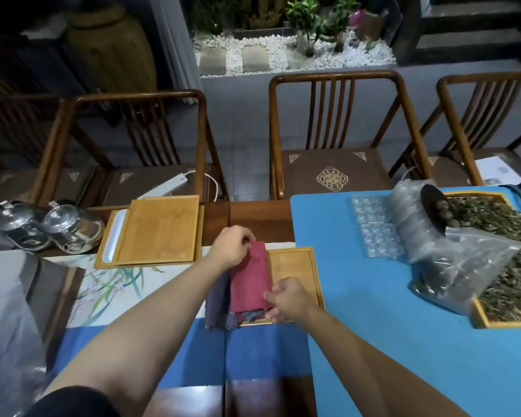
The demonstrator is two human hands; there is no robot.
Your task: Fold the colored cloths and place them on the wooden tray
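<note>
A folded red cloth [249, 278] lies lengthwise on the left part of a wooden tray [298, 269] at the table's middle. My left hand [232, 248] pinches the cloth's far end. My right hand [286, 299] grips its near right corner. Under and left of the red cloth lie greyish-purple and blue cloths [220, 305], partly hanging over the tray's left edge and partly hidden.
Stacked wooden trays [157, 230] with a white dish sit at the back left, next to metal teapots [69, 227]. A blue mat [373, 311] on the right holds plastic blister packs [376, 239], a clear bag [451, 266] and a tray of dried leaves [506, 257]. Chairs [334, 136] stand behind the table.
</note>
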